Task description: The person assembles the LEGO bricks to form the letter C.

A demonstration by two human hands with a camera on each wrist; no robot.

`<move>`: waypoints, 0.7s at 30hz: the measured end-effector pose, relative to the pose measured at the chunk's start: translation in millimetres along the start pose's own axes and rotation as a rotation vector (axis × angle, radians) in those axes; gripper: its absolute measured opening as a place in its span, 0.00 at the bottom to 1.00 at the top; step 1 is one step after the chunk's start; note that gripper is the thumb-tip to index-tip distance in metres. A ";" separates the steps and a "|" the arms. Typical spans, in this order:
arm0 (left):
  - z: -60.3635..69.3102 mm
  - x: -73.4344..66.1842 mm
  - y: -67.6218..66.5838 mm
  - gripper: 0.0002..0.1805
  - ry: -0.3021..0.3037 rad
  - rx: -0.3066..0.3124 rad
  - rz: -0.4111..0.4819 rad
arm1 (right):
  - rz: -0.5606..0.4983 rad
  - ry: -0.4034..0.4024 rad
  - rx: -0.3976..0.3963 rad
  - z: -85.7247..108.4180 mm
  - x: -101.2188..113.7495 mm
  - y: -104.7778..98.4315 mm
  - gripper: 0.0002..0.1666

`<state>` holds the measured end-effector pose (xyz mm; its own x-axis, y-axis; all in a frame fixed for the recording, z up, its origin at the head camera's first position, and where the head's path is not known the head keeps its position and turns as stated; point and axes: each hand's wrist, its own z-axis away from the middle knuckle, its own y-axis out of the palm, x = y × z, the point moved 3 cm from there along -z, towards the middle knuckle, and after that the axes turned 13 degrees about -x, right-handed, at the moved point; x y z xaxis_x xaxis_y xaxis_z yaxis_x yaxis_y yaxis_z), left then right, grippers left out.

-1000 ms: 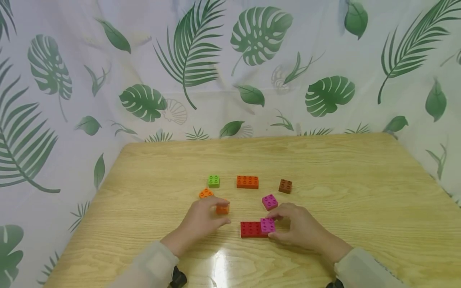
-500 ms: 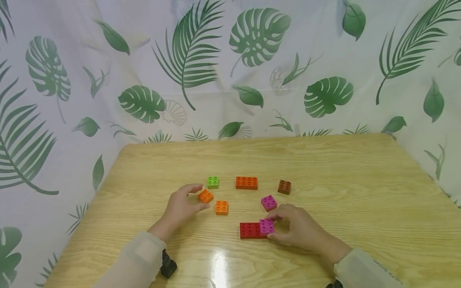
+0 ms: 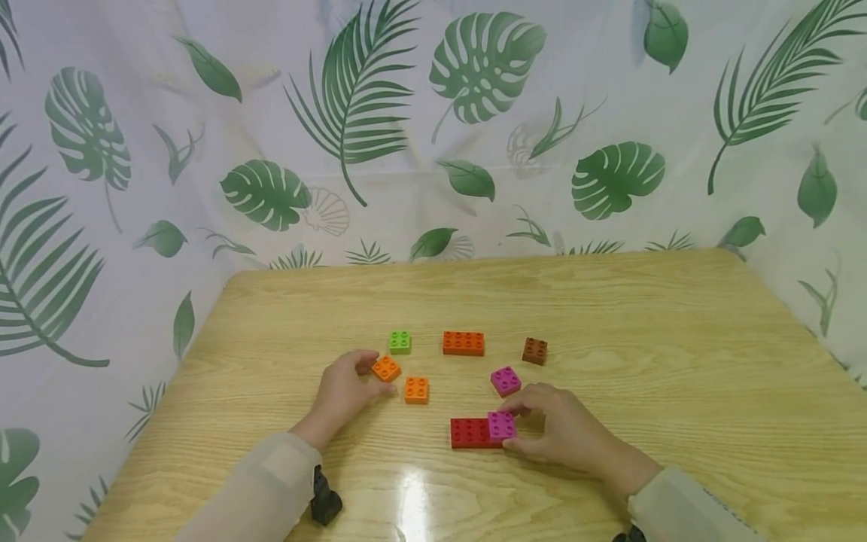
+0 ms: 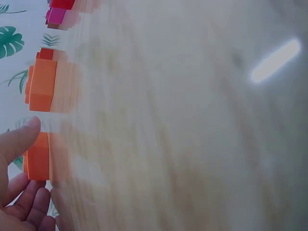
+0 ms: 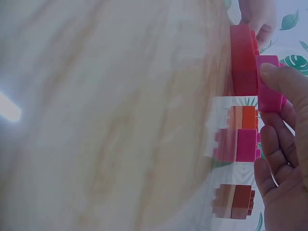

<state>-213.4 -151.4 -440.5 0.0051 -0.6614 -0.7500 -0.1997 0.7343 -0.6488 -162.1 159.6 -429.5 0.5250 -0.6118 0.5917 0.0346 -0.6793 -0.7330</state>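
My right hand (image 3: 565,429) pinches a magenta square brick (image 3: 501,425) between thumb and fingers. That brick sits on the right end of a long red brick (image 3: 470,433); in the right wrist view the thumb presses the side of the magenta brick (image 5: 269,89). My left hand (image 3: 345,388) is around a turned orange square brick (image 3: 386,368), thumb on the near side and fingers on the far side. In the left wrist view the fingertips are at one end of this orange brick (image 4: 38,159), while the thumb tip stands slightly off the other end.
Close by lies a second orange brick (image 3: 416,390). Behind are a lime green brick (image 3: 400,342), a long red-orange brick (image 3: 463,343), a brown brick (image 3: 535,351) and another magenta brick (image 3: 506,381). A leaf-patterned cloth (image 3: 406,196) hangs behind the wooden table (image 3: 643,324).
My left hand has moved left, away from the nearer orange brick to the turned one, and its fingers have drawn slightly closer around it. The right hand has stayed on the magenta brick.
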 end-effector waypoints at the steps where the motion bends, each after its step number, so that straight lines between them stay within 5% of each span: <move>1: 0.0 0.2 1.1 0.33 0.001 -0.004 -0.008 | 0.000 -0.001 0.000 0.1 -0.3 0.2 0.23; 12: -0.4 1.6 2.9 0.24 0.002 -0.036 -0.018 | 0.002 -0.002 -0.002 0.9 -1.4 1.0 0.23; 21: 6.1 -3.1 -7.5 0.22 0.088 -0.107 0.107 | -0.001 0.003 0.000 1.0 -1.0 0.6 0.23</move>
<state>-205.9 -153.9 -434.1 -0.1066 -0.5945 -0.7970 -0.2977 0.7839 -0.5448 -161.8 160.2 -430.8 0.5222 -0.6127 0.5932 0.0351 -0.6796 -0.7328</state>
